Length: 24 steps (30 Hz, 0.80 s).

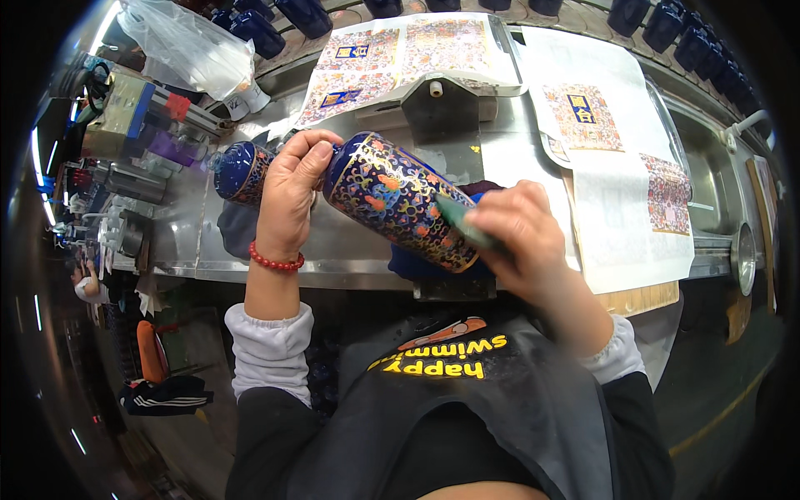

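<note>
A dark blue bottle point(392, 196) covered in a gold and coloured floral pattern lies tilted in front of me, its neck toward the upper left. My left hand point(302, 171) is closed round the neck end. My right hand point(521, 229), blurred by motion, grips a flat green scraper point(454, 212) that lies against the bottle's right side. Behind my left wrist is a second blue bottle point(242, 171) with a similar pattern. Dark blue cloth point(408, 262) shows beneath the held bottle, over a support at the table edge.
Patterned decal sheets point(400, 54) lie on the metal table beyond the bottle, and more white sheets point(617, 179) at the right. Plain blue bottles point(304, 17) line the far edge. A plastic bag point(196, 50) sits at the back left; a metal sink point(717, 183) is at the right.
</note>
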Each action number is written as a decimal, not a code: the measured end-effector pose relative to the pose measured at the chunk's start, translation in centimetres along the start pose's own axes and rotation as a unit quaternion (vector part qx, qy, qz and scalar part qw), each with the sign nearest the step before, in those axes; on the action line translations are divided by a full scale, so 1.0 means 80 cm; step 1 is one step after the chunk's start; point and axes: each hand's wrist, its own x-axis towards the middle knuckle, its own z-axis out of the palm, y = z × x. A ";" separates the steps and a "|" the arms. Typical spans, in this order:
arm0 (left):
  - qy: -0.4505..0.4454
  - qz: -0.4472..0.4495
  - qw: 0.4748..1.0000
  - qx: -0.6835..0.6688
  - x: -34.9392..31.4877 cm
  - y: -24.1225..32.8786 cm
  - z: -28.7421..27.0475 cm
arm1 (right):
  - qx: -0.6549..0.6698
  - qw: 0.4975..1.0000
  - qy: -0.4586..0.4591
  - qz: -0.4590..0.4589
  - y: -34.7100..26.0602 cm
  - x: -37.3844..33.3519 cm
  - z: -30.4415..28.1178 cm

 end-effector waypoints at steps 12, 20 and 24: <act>-0.003 -0.001 1.000 0.007 0.004 -0.003 -0.003 | 0.121 0.986 -0.106 -0.054 -0.003 0.001 -0.013; -0.035 0.029 0.999 0.013 0.002 0.002 -0.002 | 0.025 0.997 -0.069 -0.017 -0.002 0.011 -0.011; -0.034 0.038 0.998 0.034 0.000 0.006 0.001 | 0.144 0.967 -0.212 -0.018 -0.008 0.018 -0.017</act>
